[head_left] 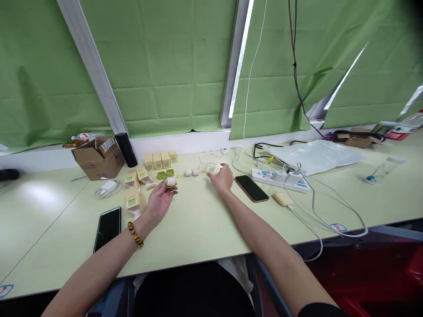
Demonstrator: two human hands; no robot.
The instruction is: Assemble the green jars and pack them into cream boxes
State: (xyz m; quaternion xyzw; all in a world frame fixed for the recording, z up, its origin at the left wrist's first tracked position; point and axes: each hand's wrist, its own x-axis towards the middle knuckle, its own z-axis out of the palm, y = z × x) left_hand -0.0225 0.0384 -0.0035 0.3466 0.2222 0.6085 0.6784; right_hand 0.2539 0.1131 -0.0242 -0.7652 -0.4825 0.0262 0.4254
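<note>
We take the two green shells (161, 175) on the table (194, 224) as our reference. Nearest us, left of the green shells, we see a white-edged phone (108, 228) lying flat. Our left wrist carries a beaded bracelet (135, 234). Our left hand (160, 202), on the near side of the green shells, is turned palm up, its fingers closed round a white-and-green piece (170, 182). Well right of the green shells, we note a cream pad (282, 199) and, just beyond it, a dark phone (251, 188). Left of the green shells stand three pale cartons (133, 200).

Our right hand (223, 179), right of the green shells, has its thumb and forefinger apart at some clear pieces (210, 167); we cannot tell whether it grips one. Between this hand and the green shells we find two white cylinders (188, 173) and small yellow pieces (179, 176). Far right of the green shells, we locate a power strip (280, 180) with cables. Directly behind the green shells we count four upright cartons (161, 160); behind and left, a cardboard box (99, 163) beside a black cylinder (126, 149).
</note>
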